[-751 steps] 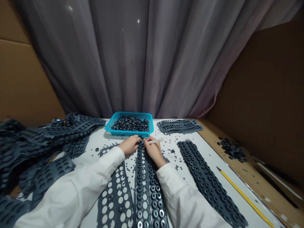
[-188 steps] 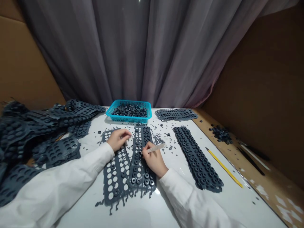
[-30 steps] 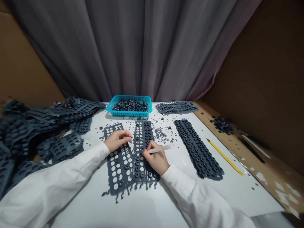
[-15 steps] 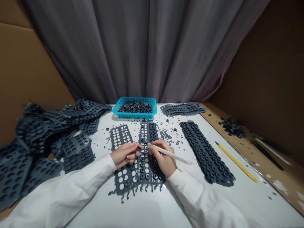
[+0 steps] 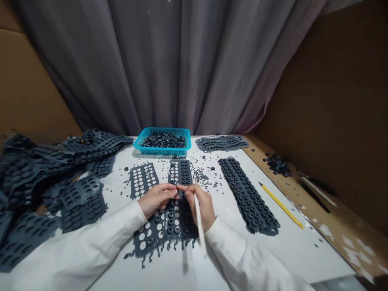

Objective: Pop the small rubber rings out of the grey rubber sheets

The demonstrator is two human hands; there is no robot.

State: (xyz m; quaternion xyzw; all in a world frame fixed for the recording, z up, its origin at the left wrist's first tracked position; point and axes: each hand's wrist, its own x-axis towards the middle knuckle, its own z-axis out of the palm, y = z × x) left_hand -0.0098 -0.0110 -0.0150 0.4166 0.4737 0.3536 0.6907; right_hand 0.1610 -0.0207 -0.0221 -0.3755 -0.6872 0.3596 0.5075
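Note:
My left hand (image 5: 155, 200) is closed in a pinch on a small black rubber piece (image 5: 177, 192), mostly covered by the fingertips. My right hand (image 5: 204, 207) is wrapped round a white pen-like stick (image 5: 199, 227), which points down toward me. Its index finger reaches across to the left fingertips. Beneath both hands lies a dark rubber sheet (image 5: 185, 173) with rows of ring-shaped pieces and some punched-out holes. Partly under my left hand is a second rubber sheet (image 5: 144, 186), with white showing through its many round holes.
Behind stands a blue basket (image 5: 162, 151) of loose black pieces. Rubber sheets (image 5: 81, 194) are heaped at left. On the right lie a studded rubber strip (image 5: 247, 196), a yellow pencil-like tool (image 5: 281, 205) and a black pile (image 5: 277, 165). Tiny black bits (image 5: 200, 176) litter the white table.
My right hand has turned the white stick from pointing sideways to pointing down toward me. Its index finger now meets my left fingertips. The whole view has shifted slightly.

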